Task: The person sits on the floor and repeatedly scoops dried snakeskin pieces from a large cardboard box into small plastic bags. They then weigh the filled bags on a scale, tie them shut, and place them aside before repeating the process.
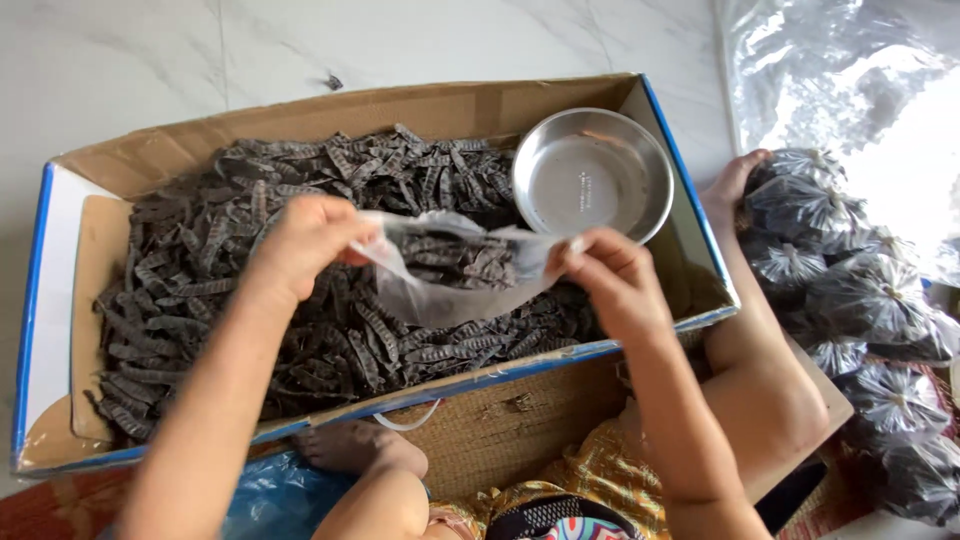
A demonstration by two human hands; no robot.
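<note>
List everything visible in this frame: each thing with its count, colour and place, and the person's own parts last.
cardboard box: one, brown with blue edges, on the floor, centre and left
dried pods: a large heap, dark grey-brown, filling the box
metal bowl: one, silver, empty, in the box's right end on the pods
clear plastic bag: one, transparent, held open above the pods
tied bags of pods: many, too many to count, clear with dark contents, piled at right
plastic sheet: one, clear, top right
woven mat: one, tan, below the box
floor: white marble-look tile
left hand: pinching the bag's left edge
right hand: pinching the bag's right edge
legs and feet: bare, beside and below the box
</note>
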